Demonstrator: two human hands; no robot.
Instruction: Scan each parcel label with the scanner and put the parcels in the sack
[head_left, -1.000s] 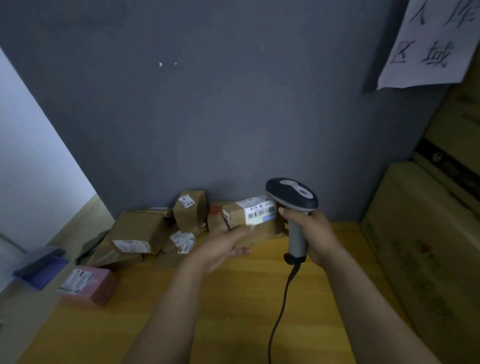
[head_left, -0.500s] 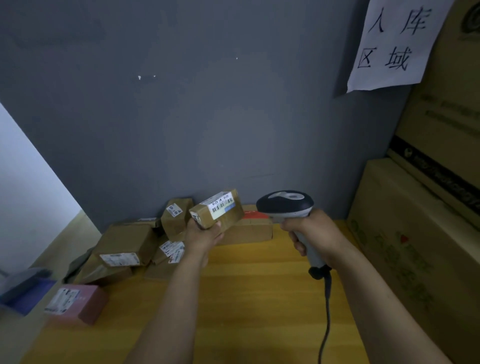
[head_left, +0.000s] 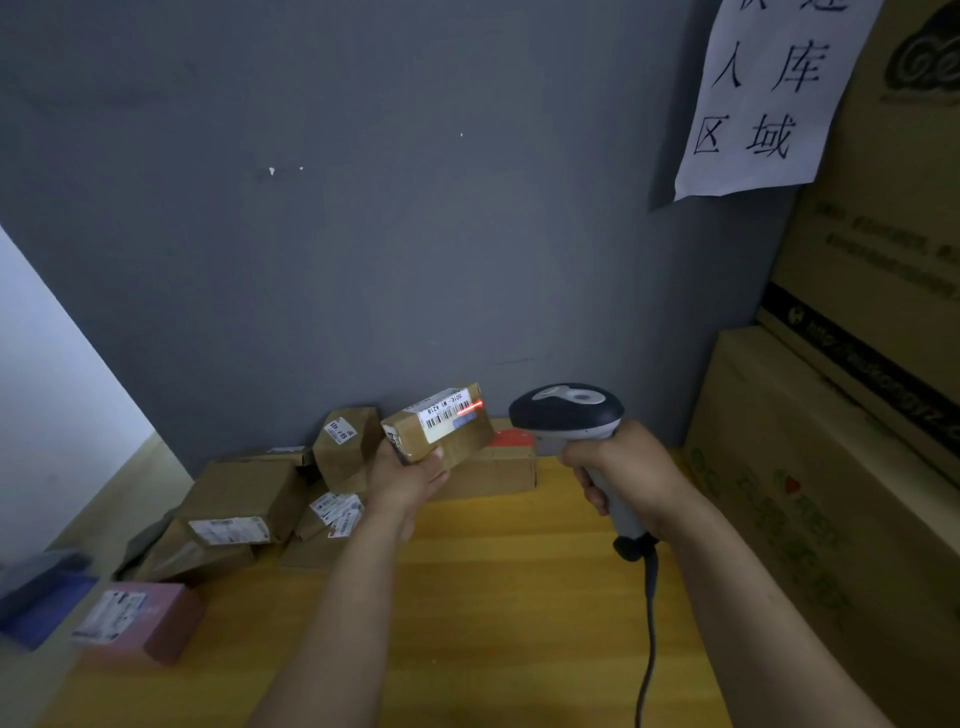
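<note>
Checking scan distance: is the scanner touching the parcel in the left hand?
Apart. The head view shows a clear gap between the scanner and the parcel.

Paper sign, stacked cartons, wooden table

Bare left hand; bare right hand

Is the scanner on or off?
On: a red line glows across the label of the parcel the left hand holds, facing the scanner in the right hand.
</note>
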